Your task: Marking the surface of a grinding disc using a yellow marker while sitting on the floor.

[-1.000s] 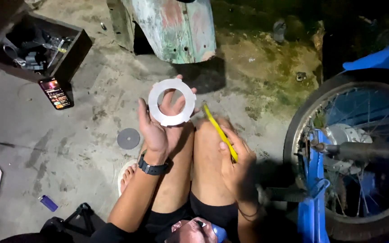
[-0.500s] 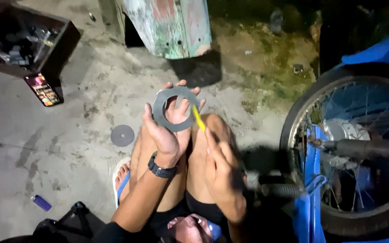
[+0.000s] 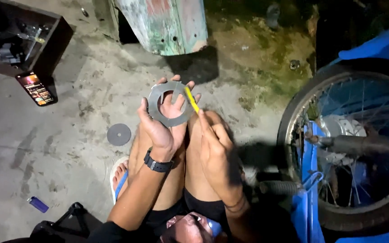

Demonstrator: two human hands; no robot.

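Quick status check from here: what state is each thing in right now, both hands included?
Left hand: open palm up, holding the ring.
Ring: flat grey disc with a hole, held off the ground.
Right hand: closed on the yellow tool.
Yellow tool: tip at the ring's edge.
Small disc: lying flat on the ground.
Phone: screen lit, on the ground.
Wheel: upright, mounted on the blue bike.

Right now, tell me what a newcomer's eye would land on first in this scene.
First the flat grey metal ring held up at the centre in the left hand, with a yellow tool in the right hand touching its right edge. Next, the spoked wheel of a blue motorbike at the right. At upper left, a lit phone lies on the concrete beside a dark box.
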